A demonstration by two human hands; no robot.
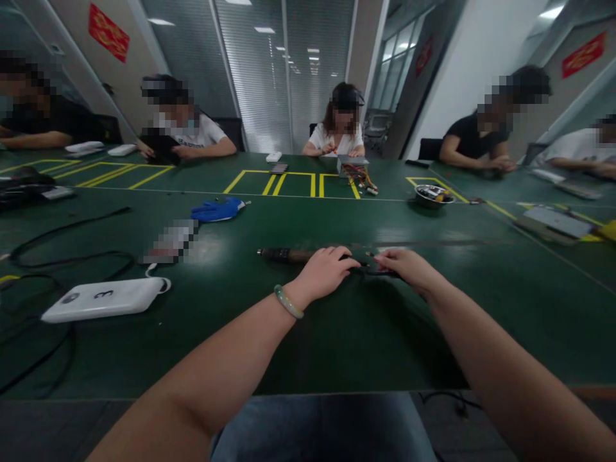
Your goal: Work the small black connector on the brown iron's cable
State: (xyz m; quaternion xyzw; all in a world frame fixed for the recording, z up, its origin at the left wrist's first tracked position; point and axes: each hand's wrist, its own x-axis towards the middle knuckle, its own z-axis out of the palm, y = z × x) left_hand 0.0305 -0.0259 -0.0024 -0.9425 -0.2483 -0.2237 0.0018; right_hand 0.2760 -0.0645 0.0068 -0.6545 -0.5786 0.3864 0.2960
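Note:
A dark, stick-shaped tool (289, 255), which looks like an electric screwdriver, lies across the green table with its silver tip to the left. My left hand (327, 273) is closed over its right part and hides it. Close by on the right, my right hand (402, 266) is in a pinch. A small bit with a metallic glint shows at its fingertips, too small to name. Under those fingers runs a thin black cord-like piece (380, 273), near the tool's rear end.
Left of me are a white power bank (108, 298) marked 3, black cables (72, 253) and a blue glove (219, 210). A metal bowl (433, 196) of small parts stands at the right. Across the table (505, 308), several people sit, one behind a metal box with coloured wires (353, 168).

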